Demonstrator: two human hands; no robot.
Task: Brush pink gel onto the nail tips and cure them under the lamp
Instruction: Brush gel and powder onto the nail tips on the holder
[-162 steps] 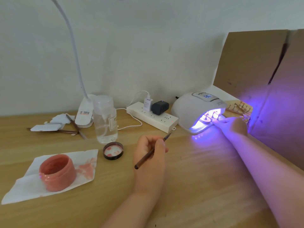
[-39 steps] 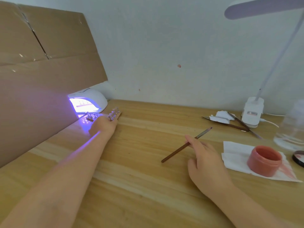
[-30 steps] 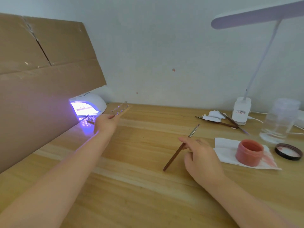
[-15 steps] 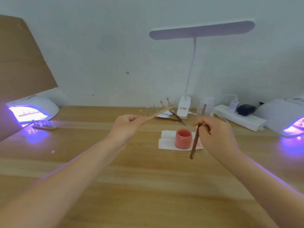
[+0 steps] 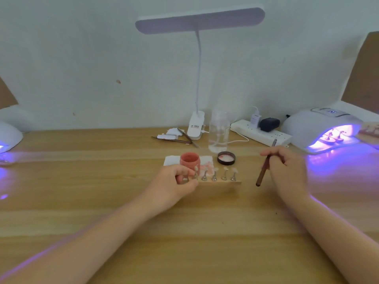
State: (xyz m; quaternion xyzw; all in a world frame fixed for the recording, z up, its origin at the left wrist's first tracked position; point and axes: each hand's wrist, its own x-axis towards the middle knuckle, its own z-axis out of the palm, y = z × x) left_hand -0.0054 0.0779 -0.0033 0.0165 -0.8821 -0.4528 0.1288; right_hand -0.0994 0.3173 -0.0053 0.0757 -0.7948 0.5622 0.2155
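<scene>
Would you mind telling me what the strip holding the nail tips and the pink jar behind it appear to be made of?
The strip looks like pale unfinished wood: flat, matte, tan like the table, though card is possible. The small stands on it glint grey, likely metal. The pink jar looks like smooth plastic, its wall coloured by gel; blur leaves the finish uncertain.

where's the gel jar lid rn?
Head view, centre of the table: the lid lies open-side up just right of the pink gel jar, in front of the clear bottle.
</scene>
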